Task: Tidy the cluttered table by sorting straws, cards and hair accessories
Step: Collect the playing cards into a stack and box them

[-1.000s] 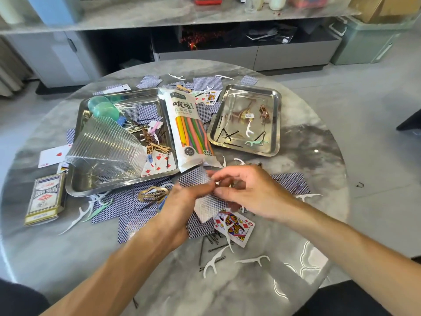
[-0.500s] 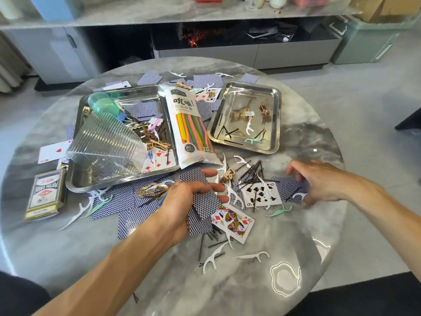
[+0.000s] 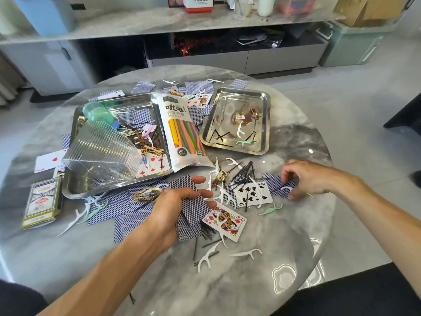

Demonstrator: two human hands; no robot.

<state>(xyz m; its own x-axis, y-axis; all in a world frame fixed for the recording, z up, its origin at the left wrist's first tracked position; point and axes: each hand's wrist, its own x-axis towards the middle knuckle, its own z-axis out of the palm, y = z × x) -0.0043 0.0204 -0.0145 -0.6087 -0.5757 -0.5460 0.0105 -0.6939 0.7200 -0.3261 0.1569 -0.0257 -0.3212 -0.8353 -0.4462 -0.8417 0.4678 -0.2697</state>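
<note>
Two hands over round table (image 3: 68, 258), left hand (image 3: 175, 206) gripping stack of blue-backed cards (image 3: 190, 201), right hand (image 3: 307, 179) with curled fingers on face-down card (image 3: 276, 183).

The left hand (image 3: 175, 208) covers part of the card stack (image 3: 190, 201) it grips. Shelf items (image 3: 289, 4) are blurred and cut off. The surface (image 3: 68, 258) is cut off at its near edge.

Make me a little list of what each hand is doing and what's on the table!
left hand: grips a stack of blue-backed cards
right hand: fingers curled over a face-down card
big tray: tipped clear cup, hair clips
straw pack: leans over the big tray's edge
small tray: bobby pins, floss picks
card box: beside the big tray
</note>
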